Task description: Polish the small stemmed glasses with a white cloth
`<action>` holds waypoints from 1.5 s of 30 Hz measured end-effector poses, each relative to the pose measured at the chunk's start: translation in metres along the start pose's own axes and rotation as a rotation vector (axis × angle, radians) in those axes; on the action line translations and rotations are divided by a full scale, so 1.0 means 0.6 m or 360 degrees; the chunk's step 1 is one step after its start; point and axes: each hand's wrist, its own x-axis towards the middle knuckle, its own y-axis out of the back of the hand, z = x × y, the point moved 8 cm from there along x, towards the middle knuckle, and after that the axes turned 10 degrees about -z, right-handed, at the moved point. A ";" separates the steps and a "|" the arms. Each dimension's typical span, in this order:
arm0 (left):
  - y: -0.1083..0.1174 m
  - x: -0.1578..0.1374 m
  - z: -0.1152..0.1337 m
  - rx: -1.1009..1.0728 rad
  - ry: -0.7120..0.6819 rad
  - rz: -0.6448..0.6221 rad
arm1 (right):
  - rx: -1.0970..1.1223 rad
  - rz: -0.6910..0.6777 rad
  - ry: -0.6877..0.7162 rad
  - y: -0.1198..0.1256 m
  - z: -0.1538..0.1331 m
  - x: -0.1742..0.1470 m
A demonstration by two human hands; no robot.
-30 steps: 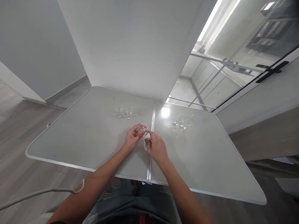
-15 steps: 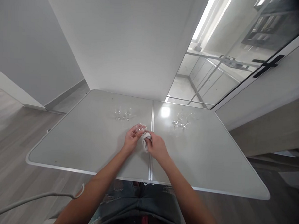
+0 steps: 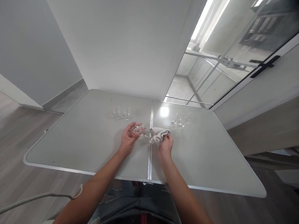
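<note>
My left hand (image 3: 129, 136) is closed around the bowl of a clear wine glass (image 3: 139, 129), which lies tilted sideways with its stem and foot pointing right. A crumpled white cloth (image 3: 161, 133) is gripped in my right hand (image 3: 166, 144), just right of the glass's foot. Whether the cloth touches the foot I cannot tell. Beyond my left hand, two clear glasses (image 3: 126, 115) stand on the table. At the right, two more stemmed glasses (image 3: 182, 125) stand or lean close together; their outlines are faint.
The pale folding table (image 3: 89, 139) has a metal seam (image 3: 149, 164) down its middle and a metal rim. A white wall (image 3: 117, 52) rises behind it, with a glass door (image 3: 202, 74) at the right. A pale curved hook-ended rod (image 3: 48, 194) is at the lower left.
My right hand has moved right with the cloth, off the wine glass's lower end, so the stem and foot now show. My left hand keeps the bowl, shifted slightly left.
</note>
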 end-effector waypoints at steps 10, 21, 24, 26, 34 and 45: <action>-0.015 -0.008 0.031 0.0246 -0.0188 0.0024 | 0.0316 -0.0053 -0.0005 -0.033 0.021 -0.066; -0.015 -0.011 0.046 0.0288 -0.0266 0.0090 | 0.0188 -0.0178 -0.0021 -0.040 0.032 -0.081; -0.016 -0.010 0.047 0.0281 -0.0263 0.0082 | 0.0189 -0.0164 0.0075 -0.035 0.024 -0.085; -0.016 -0.010 0.048 0.0292 -0.0257 0.0084 | 0.0171 -0.0176 0.0078 -0.033 0.025 -0.086; -0.023 -0.012 0.047 0.0300 -0.0235 0.0017 | 0.0209 -0.0132 0.0098 -0.023 0.025 -0.092; -0.017 -0.011 0.053 0.0334 -0.0278 0.0057 | 0.0214 -0.0156 -0.0018 -0.036 0.027 -0.095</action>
